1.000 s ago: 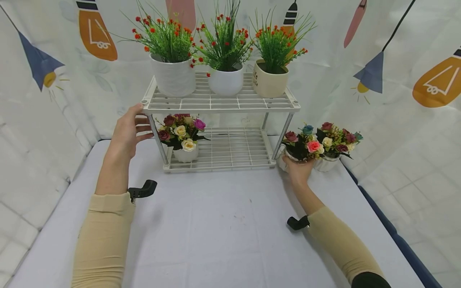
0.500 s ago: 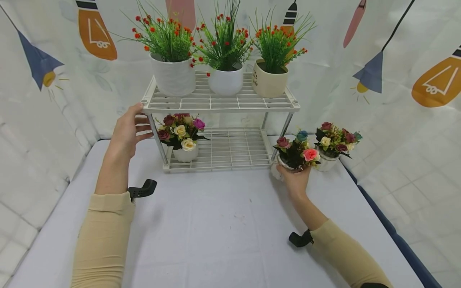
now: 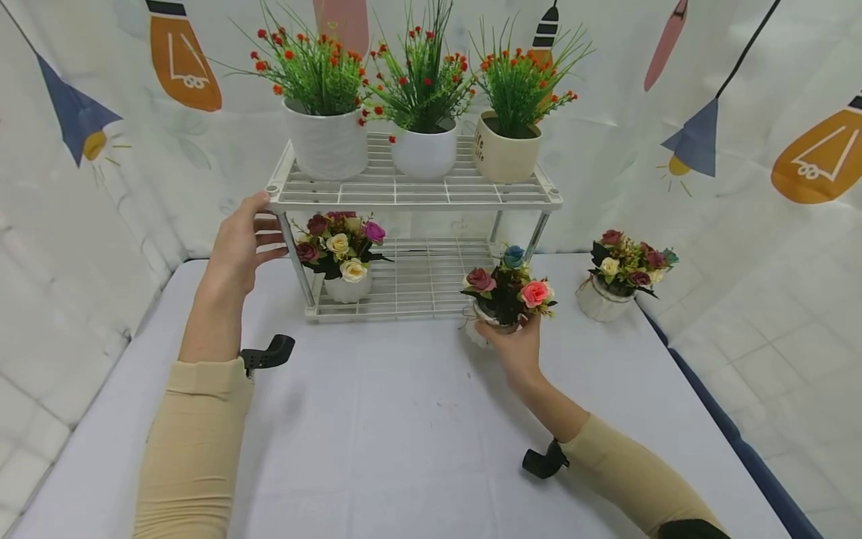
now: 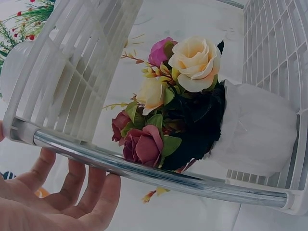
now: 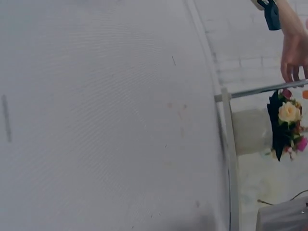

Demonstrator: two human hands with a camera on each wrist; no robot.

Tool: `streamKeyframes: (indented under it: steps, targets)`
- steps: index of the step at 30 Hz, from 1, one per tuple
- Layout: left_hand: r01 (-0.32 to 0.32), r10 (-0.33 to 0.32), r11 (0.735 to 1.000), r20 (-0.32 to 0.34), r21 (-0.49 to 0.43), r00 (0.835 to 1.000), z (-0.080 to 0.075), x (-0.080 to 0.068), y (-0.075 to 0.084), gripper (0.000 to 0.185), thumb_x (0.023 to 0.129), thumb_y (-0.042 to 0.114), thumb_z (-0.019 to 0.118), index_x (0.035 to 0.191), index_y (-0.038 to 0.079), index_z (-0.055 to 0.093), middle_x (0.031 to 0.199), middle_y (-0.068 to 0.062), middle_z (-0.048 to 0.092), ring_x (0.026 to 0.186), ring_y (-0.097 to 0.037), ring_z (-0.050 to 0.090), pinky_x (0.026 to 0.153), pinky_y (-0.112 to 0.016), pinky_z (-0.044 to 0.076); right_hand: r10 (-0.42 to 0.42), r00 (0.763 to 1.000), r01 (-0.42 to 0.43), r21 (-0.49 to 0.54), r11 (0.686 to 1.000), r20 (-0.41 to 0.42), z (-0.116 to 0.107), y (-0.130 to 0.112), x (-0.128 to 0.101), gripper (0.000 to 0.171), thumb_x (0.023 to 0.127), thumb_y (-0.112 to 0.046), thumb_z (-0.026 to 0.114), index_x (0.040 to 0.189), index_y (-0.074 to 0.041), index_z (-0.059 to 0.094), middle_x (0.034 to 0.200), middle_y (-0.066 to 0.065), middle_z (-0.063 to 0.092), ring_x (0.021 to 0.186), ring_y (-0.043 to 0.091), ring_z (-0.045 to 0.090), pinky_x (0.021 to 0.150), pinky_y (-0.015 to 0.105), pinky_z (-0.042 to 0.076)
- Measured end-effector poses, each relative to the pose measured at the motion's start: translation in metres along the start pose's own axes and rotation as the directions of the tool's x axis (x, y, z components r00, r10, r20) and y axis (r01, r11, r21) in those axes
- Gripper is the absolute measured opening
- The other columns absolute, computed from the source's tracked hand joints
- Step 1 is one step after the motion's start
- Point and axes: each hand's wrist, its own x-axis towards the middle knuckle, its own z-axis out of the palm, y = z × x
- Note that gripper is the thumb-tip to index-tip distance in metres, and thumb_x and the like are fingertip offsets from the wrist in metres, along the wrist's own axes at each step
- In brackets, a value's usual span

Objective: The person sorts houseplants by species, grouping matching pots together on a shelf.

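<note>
In the head view my left hand (image 3: pixel 232 247) touches the front left corner of a white two-tier wire rack (image 3: pixel 414 206), its fingers fairly straight beside the metal post (image 4: pixel 159 175). With my right hand (image 3: pixel 517 350) I grip a small potted bunch of artificial flowers (image 3: pixel 535 293), with pink, mauve and blue blooms, in front of the rack's lower right part. Its pale pot (image 5: pixel 284 217), with twine at the rim, shows at the bottom corner of the right wrist view. A similar pot of roses (image 4: pixel 195 62) stands on the lower shelf's left end.
Three pots of grass with red flowers (image 3: pixel 420 150) line the upper shelf. Another flower pot (image 3: pixel 606 299) stands on the white-covered table (image 3: pixel 404 434), near its right edge. Behind the rack hangs a printed curtain (image 3: pixel 619 150).
My right hand has carried the flower pot leftward from beside the other pot to the rack's front right. My left hand stays at the rack's corner.
</note>
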Motion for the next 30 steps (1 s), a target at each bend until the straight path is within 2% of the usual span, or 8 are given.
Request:
streamKeyframes:
  steps: [8,12,20,25,30]
  targets:
    - [-0.014,0.013,1.0,0.009,0.026,1.0,0.001,0.002,-0.001,0.064,0.104,0.064,0.038,0.143,0.015,0.053,0.121,-0.005,0.048,0.108,-0.022,0.053,0.098,-0.048,0.047,-0.048,0.995,0.044,0.04,0.998,0.089,0.034,-0.006,0.001,0.103,0.075,-0.001,0.09,0.154,-0.009,0.026,0.154,0.011,0.035,0.143,0.023,0.036,0.12,0.037,0.029]
    - [-0.015,0.015,1.0,0.005,0.023,1.0,0.0,0.001,-0.001,0.063,0.105,0.063,0.038,0.143,0.015,0.053,0.12,-0.005,0.048,0.108,-0.022,0.054,0.097,-0.048,0.047,-0.065,0.99,0.055,0.078,0.995,0.126,0.053,-0.007,0.006,0.101,0.074,0.004,0.088,0.153,-0.009,0.026,0.153,0.011,0.037,0.142,0.022,0.039,0.117,0.034,0.033]
    - [-0.001,0.001,1.0,0.009,0.0,1.0,-0.001,-0.001,0.0,0.063,0.104,0.063,0.041,0.142,0.015,0.054,0.121,-0.005,0.049,0.108,-0.022,0.054,0.097,-0.047,0.047,-0.08,0.991,0.067,0.113,0.991,0.111,0.093,-0.006,0.022,0.098,0.071,0.006,0.088,0.149,-0.004,0.03,0.148,0.012,0.044,0.136,0.024,0.048,0.112,0.034,0.041]
    - [-0.001,0.001,1.0,0.001,-0.003,1.0,-0.001,-0.001,0.0,0.063,0.103,0.064,0.043,0.141,0.016,0.055,0.12,-0.005,0.05,0.107,-0.021,0.054,0.095,-0.045,0.047,-0.088,0.992,0.08,0.09,0.993,0.094,0.115,0.0,0.032,0.098,0.07,0.003,0.09,0.149,-0.002,0.032,0.147,0.012,0.047,0.135,0.025,0.049,0.112,0.034,0.04]
    - [0.002,-0.002,1.0,0.004,-0.031,1.0,-0.001,-0.001,0.0,0.062,0.103,0.063,0.045,0.141,0.016,0.056,0.121,-0.005,0.049,0.107,-0.022,0.053,0.094,-0.044,0.047,-0.09,0.994,0.09,0.016,0.996,0.066,0.132,0.006,0.04,0.097,0.071,-0.004,0.092,0.149,-0.002,0.034,0.145,0.011,0.05,0.135,0.024,0.049,0.113,0.034,0.038]
